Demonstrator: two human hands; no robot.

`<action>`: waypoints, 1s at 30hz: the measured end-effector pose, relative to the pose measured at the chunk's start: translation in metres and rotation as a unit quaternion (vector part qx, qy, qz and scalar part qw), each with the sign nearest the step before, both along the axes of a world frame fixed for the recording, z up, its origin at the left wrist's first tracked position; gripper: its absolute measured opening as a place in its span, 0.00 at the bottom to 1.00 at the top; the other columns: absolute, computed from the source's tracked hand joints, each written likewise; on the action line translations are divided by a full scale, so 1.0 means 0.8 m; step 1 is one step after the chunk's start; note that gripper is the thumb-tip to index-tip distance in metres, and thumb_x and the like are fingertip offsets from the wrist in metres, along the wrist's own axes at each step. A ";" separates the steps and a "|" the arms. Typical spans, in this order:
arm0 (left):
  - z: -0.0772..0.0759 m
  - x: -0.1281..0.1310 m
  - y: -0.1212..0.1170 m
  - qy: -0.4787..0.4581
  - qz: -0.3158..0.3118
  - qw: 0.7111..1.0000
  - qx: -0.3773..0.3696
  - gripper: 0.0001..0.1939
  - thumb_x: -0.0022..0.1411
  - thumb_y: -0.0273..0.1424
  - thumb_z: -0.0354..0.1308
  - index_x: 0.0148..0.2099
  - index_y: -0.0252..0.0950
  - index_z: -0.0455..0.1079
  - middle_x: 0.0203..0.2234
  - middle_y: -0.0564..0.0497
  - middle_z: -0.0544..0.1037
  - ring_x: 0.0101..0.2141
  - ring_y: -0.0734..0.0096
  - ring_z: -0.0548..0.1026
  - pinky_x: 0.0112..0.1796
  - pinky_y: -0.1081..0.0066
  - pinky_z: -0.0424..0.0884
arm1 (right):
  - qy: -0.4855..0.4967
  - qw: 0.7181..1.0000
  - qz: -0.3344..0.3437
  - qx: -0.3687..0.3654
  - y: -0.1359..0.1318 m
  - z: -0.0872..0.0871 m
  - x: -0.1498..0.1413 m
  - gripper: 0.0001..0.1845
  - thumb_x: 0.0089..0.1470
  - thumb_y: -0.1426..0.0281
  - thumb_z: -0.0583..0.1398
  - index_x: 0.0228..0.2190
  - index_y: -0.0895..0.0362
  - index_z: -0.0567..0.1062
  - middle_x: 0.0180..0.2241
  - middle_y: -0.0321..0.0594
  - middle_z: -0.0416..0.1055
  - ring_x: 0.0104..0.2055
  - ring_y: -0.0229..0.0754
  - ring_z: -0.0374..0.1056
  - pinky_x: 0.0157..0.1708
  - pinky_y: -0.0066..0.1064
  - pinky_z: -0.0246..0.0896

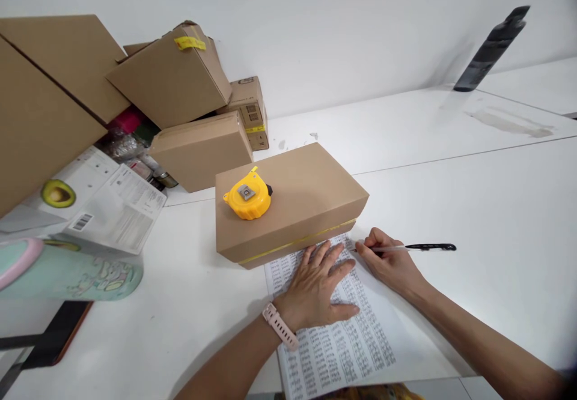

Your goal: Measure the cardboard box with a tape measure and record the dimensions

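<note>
White tabletop (473, 196) carries a box (311, 187) with a tape measure (249, 200) on top; nearer, the left hand (314, 286) lies spread on a sheet (329, 358), the right hand (390, 265) pinching a pen (430, 247) toward its far right.

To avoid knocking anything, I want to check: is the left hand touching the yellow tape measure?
Apart. The head view shows the yellow tape measure on a cardboard box, whose surface shows between it and the left hand.

Left hand (313, 286) lies flat on the written sheet (336, 352) at the table's (451, 202) near edge; right hand (394, 266) holds a pen (428, 247).
</note>
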State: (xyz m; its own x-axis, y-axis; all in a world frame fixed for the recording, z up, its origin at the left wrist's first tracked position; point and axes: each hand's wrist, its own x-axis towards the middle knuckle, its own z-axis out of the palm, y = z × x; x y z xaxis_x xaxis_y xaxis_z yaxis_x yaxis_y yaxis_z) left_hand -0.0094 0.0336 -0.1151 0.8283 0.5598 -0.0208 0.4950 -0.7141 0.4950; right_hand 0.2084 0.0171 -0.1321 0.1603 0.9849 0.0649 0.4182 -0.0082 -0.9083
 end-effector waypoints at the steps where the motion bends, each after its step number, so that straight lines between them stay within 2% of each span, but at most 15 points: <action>1: 0.000 0.000 0.000 0.001 0.000 1.000 0.001 0.43 0.59 0.52 0.63 0.70 0.41 0.56 0.72 0.42 0.48 0.70 0.46 0.45 0.66 0.43 0.45 | -0.001 1.000 0.002 -0.001 0.000 0.000 0.000 0.21 0.58 0.53 0.61 0.23 0.52 0.62 0.18 0.30 0.58 0.20 0.35 0.51 0.20 0.29 0.46; 16: 0.002 -0.001 0.001 0.018 -0.007 1.000 0.001 0.43 0.60 0.54 0.60 0.70 0.40 0.54 0.72 0.43 0.47 0.71 0.48 0.43 0.67 0.44 0.44 | 0.002 1.000 0.009 0.008 0.000 -0.005 0.001 0.20 0.59 0.55 0.61 0.23 0.52 0.62 0.18 0.29 0.57 0.20 0.34 0.50 0.20 0.29 0.44; 24: 0.000 0.000 0.001 0.020 -0.005 1.000 0.004 0.43 0.60 0.53 0.60 0.70 0.40 0.54 0.72 0.43 0.47 0.71 0.47 0.43 0.67 0.43 0.44 | 0.012 1.000 -0.014 0.011 0.001 -0.001 0.000 0.19 0.58 0.56 0.61 0.23 0.52 0.62 0.18 0.29 0.57 0.21 0.35 0.51 0.20 0.29 0.45; 30: 0.002 0.001 -0.001 0.023 -0.003 1.000 0.004 0.43 0.60 0.52 0.61 0.70 0.40 0.55 0.72 0.43 0.47 0.70 0.46 0.44 0.67 0.43 0.44 | 0.005 1.000 -0.007 0.009 0.001 0.001 -0.001 0.20 0.58 0.56 0.61 0.23 0.52 0.61 0.18 0.30 0.58 0.21 0.35 0.51 0.20 0.29 0.45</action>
State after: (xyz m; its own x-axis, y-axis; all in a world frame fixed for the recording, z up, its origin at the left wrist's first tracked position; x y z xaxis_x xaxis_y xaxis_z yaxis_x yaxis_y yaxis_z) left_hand -0.0088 0.0331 -0.1133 0.8297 0.5555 -0.0546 0.5134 -0.7210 0.4653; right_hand 0.2073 0.0176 -0.1311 0.1747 0.9813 0.0806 0.4093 0.0020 -0.9124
